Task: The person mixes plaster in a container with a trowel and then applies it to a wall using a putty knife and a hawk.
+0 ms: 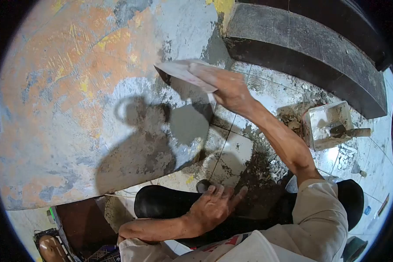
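My right hand (231, 87) is closed on the edge of a thin, light-coloured putty spreader (179, 73), stretched out to the wall. The spreader lies tilted close against the scraped wall (74, 91), which has patchy orange, yellow and grey paint. Just below it shows a smooth patch of damp grey filler (190, 124), near the wall's lower corner. Resting on my dark-trousered knee, my left hand (214, 204) holds nothing, its fingers loosely spread. A shadow of my head and arm falls across the wall.
Dark stone steps (301, 48) rise at the upper right. A smeared white plastic tub (312, 126) stands on the tiled floor, with a wooden-handled tool (358, 132) in it. Plaster rubble (273, 168) litters the tiles. A dark brown box (85, 227) sits at lower left.
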Tool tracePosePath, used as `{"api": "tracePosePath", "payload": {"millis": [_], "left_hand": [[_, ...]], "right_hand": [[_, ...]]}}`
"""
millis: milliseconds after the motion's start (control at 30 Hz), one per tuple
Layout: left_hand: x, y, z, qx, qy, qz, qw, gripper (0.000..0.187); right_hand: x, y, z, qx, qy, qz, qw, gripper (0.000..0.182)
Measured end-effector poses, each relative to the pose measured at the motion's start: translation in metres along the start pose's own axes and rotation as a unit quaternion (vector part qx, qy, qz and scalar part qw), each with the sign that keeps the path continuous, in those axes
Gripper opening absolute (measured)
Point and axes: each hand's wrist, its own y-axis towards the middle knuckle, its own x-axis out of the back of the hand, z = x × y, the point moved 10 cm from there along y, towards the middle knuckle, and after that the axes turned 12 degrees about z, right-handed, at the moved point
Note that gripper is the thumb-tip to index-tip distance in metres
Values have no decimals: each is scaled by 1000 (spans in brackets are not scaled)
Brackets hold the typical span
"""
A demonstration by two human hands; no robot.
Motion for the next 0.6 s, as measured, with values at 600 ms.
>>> {"api": "tracePosePath", "payload": {"millis": [600], "left_hand": [[2,-5,-4,-2,66,-25,998,67]], "right_hand": [[21,-21,-15,-46,51,-120,990,54]]}}
